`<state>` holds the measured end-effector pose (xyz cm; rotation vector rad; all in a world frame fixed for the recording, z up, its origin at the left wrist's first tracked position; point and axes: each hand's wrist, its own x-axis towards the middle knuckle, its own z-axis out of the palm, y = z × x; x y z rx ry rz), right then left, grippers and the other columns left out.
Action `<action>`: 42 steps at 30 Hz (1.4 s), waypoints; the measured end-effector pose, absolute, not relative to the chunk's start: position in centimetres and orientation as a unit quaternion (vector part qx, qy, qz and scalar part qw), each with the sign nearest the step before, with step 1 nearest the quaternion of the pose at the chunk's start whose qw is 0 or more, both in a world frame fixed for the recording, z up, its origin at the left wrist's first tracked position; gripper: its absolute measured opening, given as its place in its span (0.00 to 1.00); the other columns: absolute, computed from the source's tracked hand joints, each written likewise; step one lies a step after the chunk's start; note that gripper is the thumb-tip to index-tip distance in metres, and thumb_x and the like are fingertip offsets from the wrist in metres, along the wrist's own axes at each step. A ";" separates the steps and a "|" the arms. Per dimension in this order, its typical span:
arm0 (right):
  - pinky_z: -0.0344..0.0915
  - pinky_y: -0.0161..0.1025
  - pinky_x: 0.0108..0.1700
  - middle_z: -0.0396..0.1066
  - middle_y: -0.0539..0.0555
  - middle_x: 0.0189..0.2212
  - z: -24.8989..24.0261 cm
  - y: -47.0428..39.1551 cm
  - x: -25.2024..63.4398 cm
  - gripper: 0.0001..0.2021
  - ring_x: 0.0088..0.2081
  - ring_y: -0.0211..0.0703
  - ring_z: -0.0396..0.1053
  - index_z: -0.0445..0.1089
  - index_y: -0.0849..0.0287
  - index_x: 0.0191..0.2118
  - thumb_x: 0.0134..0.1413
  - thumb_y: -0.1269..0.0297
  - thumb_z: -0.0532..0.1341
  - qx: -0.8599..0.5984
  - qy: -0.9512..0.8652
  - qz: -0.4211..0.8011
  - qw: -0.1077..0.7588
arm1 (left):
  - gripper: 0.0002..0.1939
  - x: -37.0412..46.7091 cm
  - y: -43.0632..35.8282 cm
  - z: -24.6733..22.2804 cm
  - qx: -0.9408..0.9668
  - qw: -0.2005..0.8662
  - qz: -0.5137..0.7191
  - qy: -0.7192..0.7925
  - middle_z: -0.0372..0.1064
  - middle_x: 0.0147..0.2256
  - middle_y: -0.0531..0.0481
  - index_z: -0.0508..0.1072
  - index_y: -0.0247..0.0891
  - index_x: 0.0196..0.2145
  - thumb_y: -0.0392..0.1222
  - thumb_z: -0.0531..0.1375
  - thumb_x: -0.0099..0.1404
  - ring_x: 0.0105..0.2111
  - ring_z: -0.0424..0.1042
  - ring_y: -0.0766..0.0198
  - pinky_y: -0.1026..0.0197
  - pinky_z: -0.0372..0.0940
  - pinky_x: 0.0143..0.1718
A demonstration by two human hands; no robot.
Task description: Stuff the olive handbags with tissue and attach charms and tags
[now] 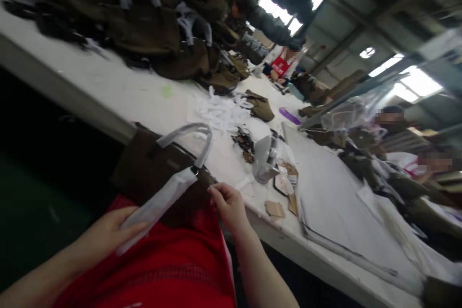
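A dark olive-brown handbag [144, 166] leans against the table's near edge, tilted, in front of a red apron. Its far handle [189, 127] arches upward in a whitish wrap. The near handle [162, 197], sleeved in white wrapping, slants down toward me, and my left hand [121, 231] is closed around its lower end. At the bag's right edge, my right hand [227, 202] has thumb and forefinger pinched together. What those fingers pinch is too small to make out.
Several olive bags [144, 29] crowd the table's far left. White strips [224, 108], a small bag [260, 106], dark hardware [245, 144], a clear plastic container [265, 159] and cardboard scraps [275, 209] lie ahead. White sheets [332, 192] cover the right. Co-workers are beyond.
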<state>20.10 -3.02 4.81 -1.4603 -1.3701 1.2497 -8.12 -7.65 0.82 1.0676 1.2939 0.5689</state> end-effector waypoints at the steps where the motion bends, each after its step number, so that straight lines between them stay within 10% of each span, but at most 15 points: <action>1: 0.58 0.32 0.23 0.67 0.48 0.20 5.1 -3.2 17.6 0.14 0.20 0.34 0.61 0.73 0.60 0.33 0.56 0.53 0.61 -0.541 -0.550 0.523 0.362 | 0.26 -8.3 -8.0 0.7 0.471 0.640 0.241 0.558 0.77 0.35 0.49 0.76 0.35 0.39 0.62 0.65 0.54 0.38 0.74 0.51 0.59 0.67 0.38; 7: 0.60 0.31 0.26 0.71 0.49 0.24 5.5 -4.7 9.6 0.12 0.23 0.34 0.63 0.76 0.59 0.34 0.58 0.57 0.60 -0.411 -0.626 0.621 0.233 | 0.19 -8.3 -8.2 2.0 0.483 0.598 0.283 0.574 0.73 0.27 0.50 0.75 0.35 0.32 0.56 0.64 0.57 0.28 0.71 0.58 0.64 0.60 0.27; 17: 0.47 0.31 0.19 0.61 0.48 0.14 1.1 -5.2 10.2 0.23 0.17 0.31 0.52 0.67 0.62 0.20 0.54 0.48 0.61 -0.520 -0.587 0.603 0.143 | 0.14 -9.2 -8.0 1.7 0.522 0.583 0.265 0.563 0.75 0.33 0.50 0.74 0.36 0.35 0.51 0.61 0.60 0.35 0.74 0.54 0.62 0.66 0.35; 30: 0.57 0.30 0.22 0.72 0.51 0.25 0.2 -5.3 11.3 0.23 0.19 0.30 0.62 0.73 0.64 0.36 0.44 0.47 0.70 -0.406 -0.411 0.794 0.189 | 0.25 -8.4 -7.5 1.4 0.359 0.619 0.387 0.582 0.76 0.35 0.47 0.75 0.35 0.43 0.59 0.62 0.59 0.32 0.73 0.58 0.63 0.65 0.31; 42: 0.58 0.32 0.23 0.70 0.50 0.20 -0.3 -4.2 8.6 0.18 0.18 0.32 0.62 0.72 0.64 0.26 0.39 0.51 0.69 -0.419 -0.425 0.771 0.222 | 0.28 -7.8 -8.4 1.5 0.343 0.635 0.371 0.585 0.72 0.25 0.51 0.69 0.37 0.50 0.61 0.61 0.61 0.24 0.69 0.64 0.67 0.62 0.24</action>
